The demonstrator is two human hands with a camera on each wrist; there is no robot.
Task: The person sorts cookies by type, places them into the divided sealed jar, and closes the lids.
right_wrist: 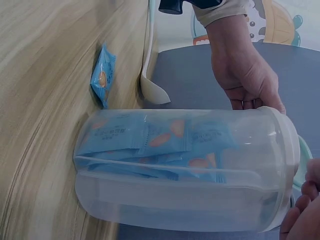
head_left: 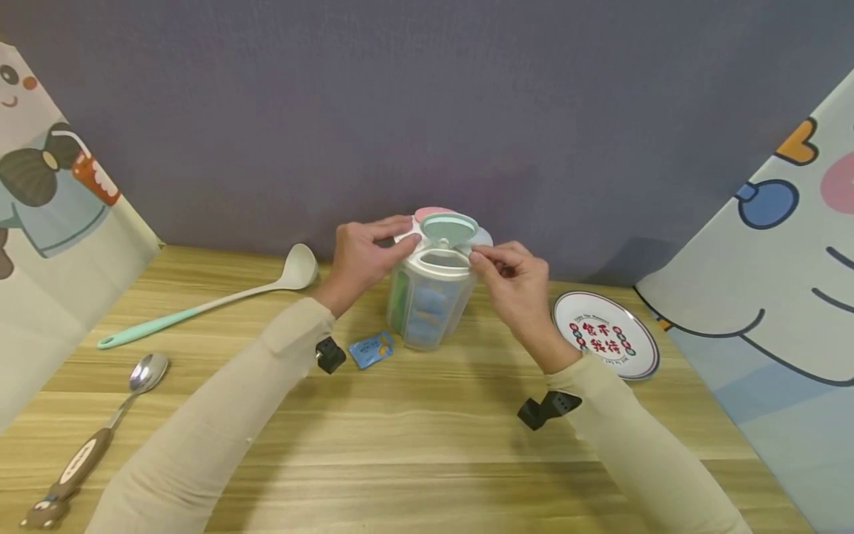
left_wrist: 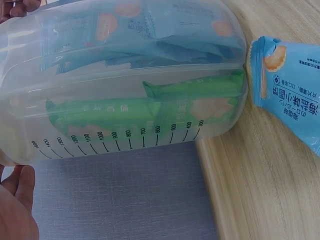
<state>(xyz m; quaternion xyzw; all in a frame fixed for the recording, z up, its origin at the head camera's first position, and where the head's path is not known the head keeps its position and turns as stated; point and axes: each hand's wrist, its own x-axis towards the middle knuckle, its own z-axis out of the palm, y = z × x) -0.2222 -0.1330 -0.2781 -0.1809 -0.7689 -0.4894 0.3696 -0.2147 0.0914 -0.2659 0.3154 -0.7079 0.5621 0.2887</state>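
Observation:
A clear divided storage container (head_left: 460, 297) stands upright on the table, with a white lid (head_left: 415, 261). Its green flap (head_left: 450, 229) is raised above an opening on the near side; a pink flap (head_left: 434, 212) lies behind. My left hand (head_left: 365, 251) grips the lid's left side, thumb in front. At the right edge, my right hand (head_left: 517, 285) pinches the lid between thumb and fingers. Blue snack packets (right_wrist: 160, 142) fill one compartment, and green packets (left_wrist: 115, 114) lie in another. One loose blue packet (head_left: 371, 349) rests beside the container's base.
To the left lie a ladle (head_left: 220, 298) with a mint handle and a metal spoon (head_left: 110, 434) with a brown bear handle. A white plate (head_left: 630, 363) with red characters sits at the right. Behind the table rises a grey panel (head_left: 414, 111).

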